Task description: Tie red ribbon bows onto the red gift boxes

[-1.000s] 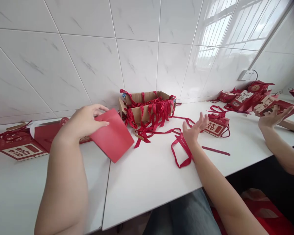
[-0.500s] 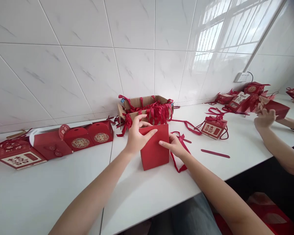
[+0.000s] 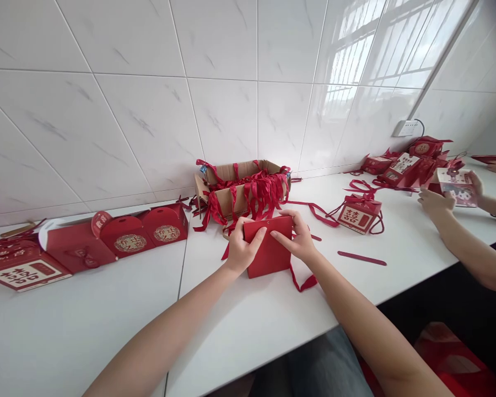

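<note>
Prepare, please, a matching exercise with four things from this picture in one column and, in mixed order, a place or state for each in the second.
Things:
1. red carton
2. cardboard box
3. flat dark red strip
4. power outlet

Places or states:
A. white, at the tiled wall
B. held by the left hand and the right hand
C. filled with red ribbons that hang over its front
D. lying on the table, nearer the person than the bow-tied gift box

Right pairs: 1-B, 2-C, 3-D, 4-A.
</note>
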Available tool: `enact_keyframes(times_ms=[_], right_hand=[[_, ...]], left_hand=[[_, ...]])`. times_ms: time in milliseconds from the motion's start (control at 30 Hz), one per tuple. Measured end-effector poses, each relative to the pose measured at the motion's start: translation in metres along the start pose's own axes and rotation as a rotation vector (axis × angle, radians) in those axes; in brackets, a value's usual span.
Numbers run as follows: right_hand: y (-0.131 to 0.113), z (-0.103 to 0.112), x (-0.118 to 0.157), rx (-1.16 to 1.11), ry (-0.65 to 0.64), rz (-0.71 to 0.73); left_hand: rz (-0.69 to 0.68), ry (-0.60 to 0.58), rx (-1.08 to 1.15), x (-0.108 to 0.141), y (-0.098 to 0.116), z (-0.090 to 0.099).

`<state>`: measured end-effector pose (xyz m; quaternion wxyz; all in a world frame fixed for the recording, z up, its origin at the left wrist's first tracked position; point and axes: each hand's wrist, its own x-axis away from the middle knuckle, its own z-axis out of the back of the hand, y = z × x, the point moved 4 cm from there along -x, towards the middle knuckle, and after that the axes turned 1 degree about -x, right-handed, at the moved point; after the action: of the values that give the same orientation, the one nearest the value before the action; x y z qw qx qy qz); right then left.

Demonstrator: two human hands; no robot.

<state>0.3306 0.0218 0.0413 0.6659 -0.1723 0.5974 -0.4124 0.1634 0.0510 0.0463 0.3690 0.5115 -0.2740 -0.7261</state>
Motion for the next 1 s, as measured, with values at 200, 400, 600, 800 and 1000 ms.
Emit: enact_keyframes(times_ms=[200, 400, 600, 800, 1000], right_hand=[[0.003, 0.001, -0.003, -0.123, 0.037, -0.109], [0.021, -0.003, 0.003, -0.507, 0.028, -0.438], [0.027, -0.002, 0.007, -0.595, 0.074, -0.481], [0.026, 0.013, -0.003, -0.564, -0.025, -0.349], [0.016, 0.006, -0.059, -0.306, -0.098, -0.353]], left_hand=[[0.011, -0.03, 0.081, 0.006, -0.007, -0.008], [-0.045, -0.084, 0.194, 0.018, -0.025, -0.027], [-0.095, -0.155, 0.261, 0.022, -0.036, -0.032], [-0.297, -0.239, 0.258, 0.026, -0.029, -0.026], [-0.725, -0.244, 0.245, 0.034, -0.014, -0.029]])
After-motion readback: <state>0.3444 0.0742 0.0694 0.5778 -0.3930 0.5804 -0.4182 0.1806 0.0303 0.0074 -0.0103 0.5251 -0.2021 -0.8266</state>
